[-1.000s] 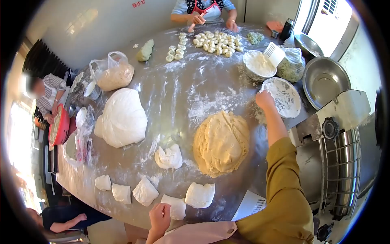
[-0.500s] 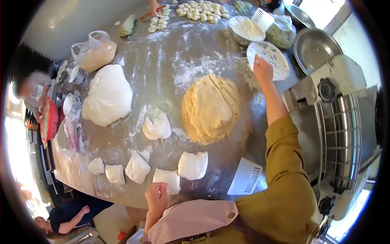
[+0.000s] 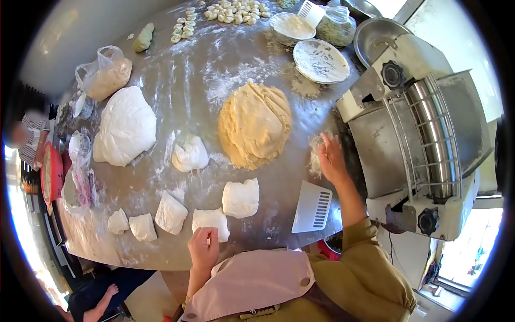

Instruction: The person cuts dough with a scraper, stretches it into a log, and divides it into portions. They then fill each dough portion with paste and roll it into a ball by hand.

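My right hand (image 3: 333, 163) is over the right side of the metal table, fingers stretched out and apart, with nothing held. A loose patch of white flour (image 3: 315, 155) lies beside its fingers. My left hand (image 3: 204, 248) is closed in a loose fist, holding nothing that I can see, at the near edge of a white dough piece (image 3: 210, 221). Another dough piece (image 3: 241, 198) sits just beyond it. A slotted white scraper (image 3: 312, 208) lies between my hands, nearer the right. Ahead rests a large yellow dough mound (image 3: 255, 126).
A floury bowl (image 3: 321, 61) stands at the far right, near a dough roller machine (image 3: 424, 134). A large white dough slab (image 3: 126, 126) and a small dough lump (image 3: 190, 154) lie left. Small shaped dough pieces (image 3: 236, 12) are at the back. Other people stand at the left.
My right hand has left the floury bowl, come back toward me and opened; flour now lies beside it. My left hand stays closed by the dough piece. The view has turned rightward.
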The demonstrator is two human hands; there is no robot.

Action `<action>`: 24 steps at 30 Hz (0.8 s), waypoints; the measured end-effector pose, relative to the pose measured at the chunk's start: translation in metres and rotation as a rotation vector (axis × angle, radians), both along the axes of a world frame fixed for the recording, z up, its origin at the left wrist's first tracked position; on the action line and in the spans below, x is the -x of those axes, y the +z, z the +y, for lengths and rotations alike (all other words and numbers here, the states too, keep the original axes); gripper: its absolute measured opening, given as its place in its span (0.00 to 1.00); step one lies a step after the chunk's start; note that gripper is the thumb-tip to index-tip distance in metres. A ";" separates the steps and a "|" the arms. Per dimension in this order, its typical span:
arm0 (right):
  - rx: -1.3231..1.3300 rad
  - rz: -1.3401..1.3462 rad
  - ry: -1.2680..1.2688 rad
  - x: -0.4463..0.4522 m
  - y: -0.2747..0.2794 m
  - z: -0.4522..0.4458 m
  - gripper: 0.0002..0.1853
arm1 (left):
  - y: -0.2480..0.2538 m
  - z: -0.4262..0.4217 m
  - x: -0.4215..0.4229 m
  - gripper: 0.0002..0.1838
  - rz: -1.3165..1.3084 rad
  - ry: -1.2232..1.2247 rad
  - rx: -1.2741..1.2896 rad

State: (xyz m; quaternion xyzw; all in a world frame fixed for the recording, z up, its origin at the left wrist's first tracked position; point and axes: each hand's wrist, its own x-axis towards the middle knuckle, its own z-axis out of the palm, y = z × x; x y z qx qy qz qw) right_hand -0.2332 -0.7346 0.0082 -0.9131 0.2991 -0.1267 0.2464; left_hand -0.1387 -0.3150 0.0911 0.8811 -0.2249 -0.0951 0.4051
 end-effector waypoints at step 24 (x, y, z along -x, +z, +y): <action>-0.225 -0.090 0.171 -0.125 0.126 0.115 0.36 | 0.037 0.008 0.041 0.12 -0.072 -0.055 0.204</action>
